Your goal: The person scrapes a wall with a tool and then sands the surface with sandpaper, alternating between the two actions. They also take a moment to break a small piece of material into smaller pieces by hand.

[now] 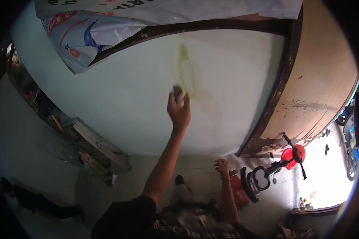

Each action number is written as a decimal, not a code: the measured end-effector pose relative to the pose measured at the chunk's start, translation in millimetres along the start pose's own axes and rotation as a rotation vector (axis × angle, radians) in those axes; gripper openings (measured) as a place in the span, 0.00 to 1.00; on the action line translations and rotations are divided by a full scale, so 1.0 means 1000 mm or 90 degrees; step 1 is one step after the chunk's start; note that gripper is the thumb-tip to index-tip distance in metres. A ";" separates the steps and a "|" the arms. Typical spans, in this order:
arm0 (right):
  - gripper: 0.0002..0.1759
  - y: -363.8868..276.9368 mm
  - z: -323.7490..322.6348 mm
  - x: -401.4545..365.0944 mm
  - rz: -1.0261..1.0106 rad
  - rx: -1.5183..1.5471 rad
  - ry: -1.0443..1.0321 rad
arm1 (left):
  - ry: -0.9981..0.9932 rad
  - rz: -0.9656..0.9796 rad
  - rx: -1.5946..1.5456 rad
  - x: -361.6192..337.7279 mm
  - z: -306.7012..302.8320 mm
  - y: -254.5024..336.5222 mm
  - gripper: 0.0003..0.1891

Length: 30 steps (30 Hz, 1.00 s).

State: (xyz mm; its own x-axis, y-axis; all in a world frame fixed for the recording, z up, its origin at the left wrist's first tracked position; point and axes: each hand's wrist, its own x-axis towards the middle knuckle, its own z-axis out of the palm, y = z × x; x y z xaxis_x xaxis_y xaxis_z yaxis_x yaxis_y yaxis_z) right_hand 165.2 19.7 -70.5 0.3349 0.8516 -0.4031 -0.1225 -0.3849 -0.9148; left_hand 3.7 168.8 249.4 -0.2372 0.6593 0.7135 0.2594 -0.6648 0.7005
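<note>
My left hand [179, 110] is raised in front of the white wall [147, 87], its fingers and thumb gripping a small dark object [177, 90] that is blurred. Just up and right of it, a yellow-green mark [187, 71] runs down the wall in a long, narrow outline. My right hand [222, 167] hangs lower, near the foot of the wall, its fingers partly bent; whether anything is in them is too small to tell.
Printed plastic sheeting [107, 28] drapes over the dark frame above. A wooden plank [93, 139] leans at the left. At right are a small ride-on vehicle [261, 179], a red round seat [294, 156] and a bright doorway [325, 167]. A person [40, 201] is at lower left.
</note>
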 end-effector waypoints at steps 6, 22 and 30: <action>0.17 0.082 0.051 -0.052 -0.145 -0.246 -0.077 | -0.034 0.507 0.203 0.139 0.049 -0.004 0.22; 0.20 0.153 0.096 0.202 -0.086 -0.611 -0.324 | -0.195 0.396 0.479 0.106 0.051 -0.038 0.44; 0.15 0.131 0.038 0.169 0.194 -0.410 -0.285 | -0.169 0.476 0.522 0.115 0.055 -0.043 0.42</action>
State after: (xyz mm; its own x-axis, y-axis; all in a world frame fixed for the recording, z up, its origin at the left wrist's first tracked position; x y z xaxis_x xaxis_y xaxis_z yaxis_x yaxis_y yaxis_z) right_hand 170.3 126.4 -259.4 -0.0452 0.6864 -0.7258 0.4547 -0.6328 -0.6268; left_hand 17.0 292.2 300.9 0.4140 0.3134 0.8546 0.8093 -0.5566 -0.1879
